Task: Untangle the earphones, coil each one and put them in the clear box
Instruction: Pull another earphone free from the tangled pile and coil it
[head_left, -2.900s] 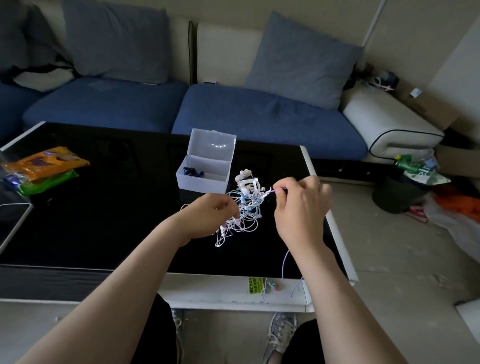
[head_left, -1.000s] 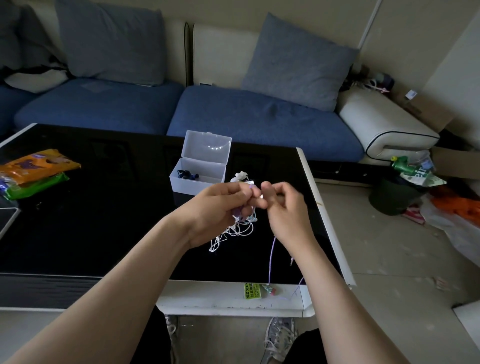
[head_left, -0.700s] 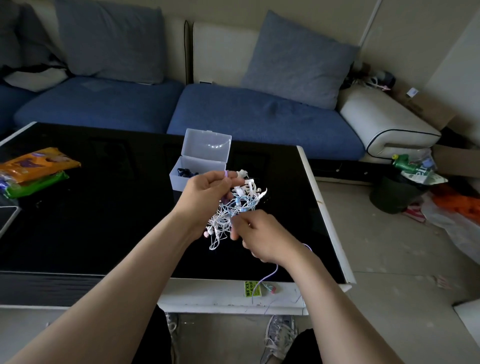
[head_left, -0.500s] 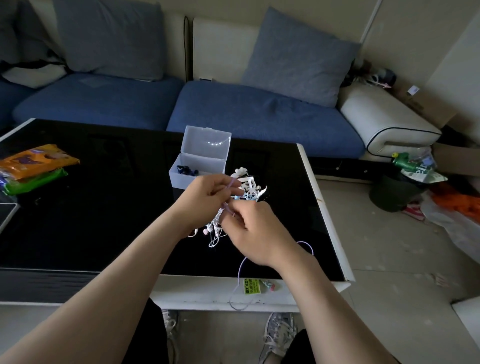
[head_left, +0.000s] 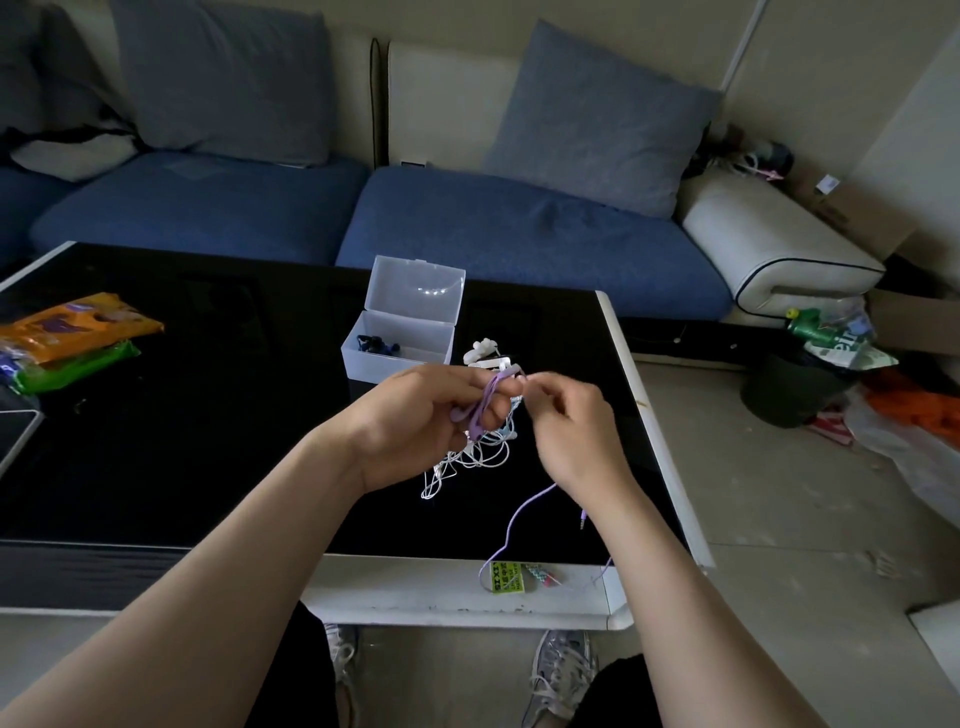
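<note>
My left hand (head_left: 423, 415) holds loops of a purple earphone cable (head_left: 483, 405) wound around its fingers, above the black table. My right hand (head_left: 571, 431) pinches the same purple cable just to the right of the loops. The cable's tail (head_left: 511, 525) trails down under my right wrist to the table's front edge, with its plug (head_left: 583, 519) hanging free. A tangle of white and blue earphones (head_left: 478, 452) lies on the table under my hands. The clear box (head_left: 400, 348) stands open behind them, with a dark blue earphone (head_left: 376, 344) inside.
Orange and green snack packets (head_left: 72, 338) lie at the table's left, with a tablet corner (head_left: 15, 431) nearer me. The table's white edge (head_left: 649, 415) runs along the right. A blue sofa (head_left: 467, 228) stands behind. Bin and litter (head_left: 800, 384) sit on the floor at right.
My right hand has risen from below the tangle to beside my left hand's fingertips. More purple cable now loops around my left fingers, and the trailing tail is shorter.
</note>
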